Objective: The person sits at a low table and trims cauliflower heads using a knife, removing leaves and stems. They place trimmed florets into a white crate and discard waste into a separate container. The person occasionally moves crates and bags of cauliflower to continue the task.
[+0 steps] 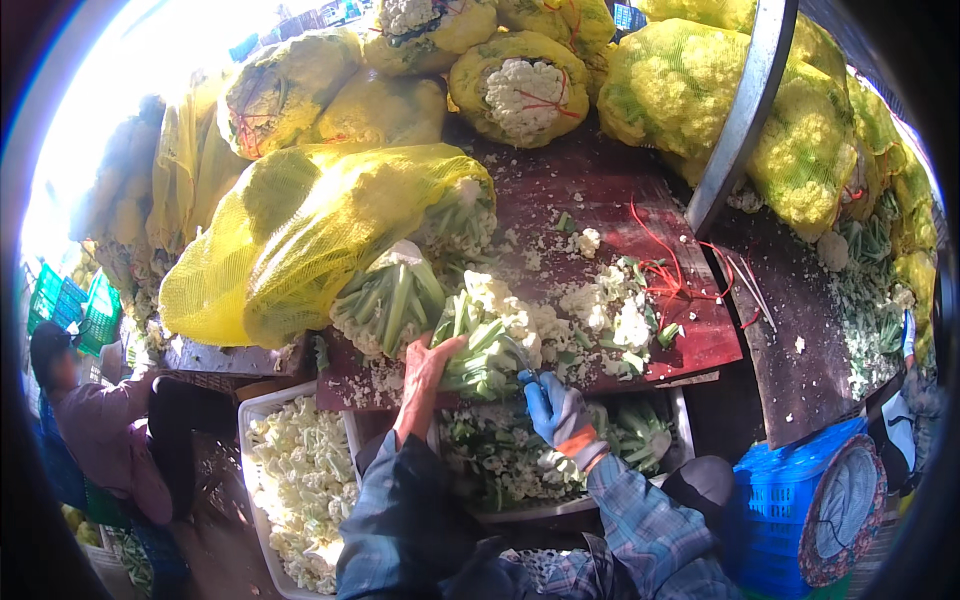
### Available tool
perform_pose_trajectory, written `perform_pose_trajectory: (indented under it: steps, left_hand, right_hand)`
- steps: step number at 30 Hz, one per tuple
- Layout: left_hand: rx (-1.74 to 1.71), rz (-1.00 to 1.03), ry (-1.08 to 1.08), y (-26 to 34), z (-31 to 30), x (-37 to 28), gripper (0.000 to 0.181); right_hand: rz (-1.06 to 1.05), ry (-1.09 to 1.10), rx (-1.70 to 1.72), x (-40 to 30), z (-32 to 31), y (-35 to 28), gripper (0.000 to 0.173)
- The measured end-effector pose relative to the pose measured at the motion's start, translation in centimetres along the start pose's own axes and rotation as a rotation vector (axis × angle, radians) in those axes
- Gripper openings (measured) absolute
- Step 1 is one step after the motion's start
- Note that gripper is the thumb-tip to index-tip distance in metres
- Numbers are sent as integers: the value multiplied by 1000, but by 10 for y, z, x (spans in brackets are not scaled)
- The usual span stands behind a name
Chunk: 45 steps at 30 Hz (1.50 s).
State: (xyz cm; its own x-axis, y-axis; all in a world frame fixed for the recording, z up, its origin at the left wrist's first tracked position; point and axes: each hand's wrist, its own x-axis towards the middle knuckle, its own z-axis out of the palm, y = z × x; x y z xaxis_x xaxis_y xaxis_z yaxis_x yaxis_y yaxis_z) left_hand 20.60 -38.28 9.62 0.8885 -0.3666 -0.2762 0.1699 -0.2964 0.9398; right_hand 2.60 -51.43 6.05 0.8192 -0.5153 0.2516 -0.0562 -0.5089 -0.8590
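My bare left hand (pixel 424 369) grips the side of a cauliflower head (pixel 480 358) that is tipped with its cut green stems towards me. A blue and grey glove covers my right hand (pixel 553 411), which is closed around a small knife (pixel 526 369). The knife's blade is against the right side of that head, its tip hidden among the florets. Just left of my left hand rests another cauliflower (pixel 394 300), stem side showing. Behind it a yellow mesh sack (pixel 322 232) lies open with more heads at its mouth. Loose florets (pixel 611 307) are strewn to the right on the red board (pixel 555 191).
A white crate of cut florets (pixel 300 480) stands below left; a crate of leaves and trimmings (pixel 487 457) is under the board's edge. Red ties (pixel 671 281) lie right, near a metal post (pixel 742 120). Filled sacks (pixel 521 90) line the back. Co-workers (pixel 105 427) sit at both sides.
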Motion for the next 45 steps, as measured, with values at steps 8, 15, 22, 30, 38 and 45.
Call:
perform_pose_trajectory:
  steps: [8,15,22,30,38,45]
  left_hand:
    - [-12,104,-26,-17,-5,6,45]
    - [19,186,-55,-21,-2,5,50]
    - [13,175,-60,-21,2,8,55]
    - [15,131,-37,-27,-3,9,55]
    - [-96,95,-122,-35,-5,4,54]
    - [1,157,-99,-40,-13,7,54]
  right_hand:
    - [56,-147,-634,27,4,-37,19]
    - [150,-322,-712,31,18,-16,25]
    - [270,-425,-793,58,14,-35,27]
    - [382,-312,-296,32,8,-22,32]
    - [427,-426,-625,33,26,-14,25]
    - [346,-530,-659,45,44,7,20]
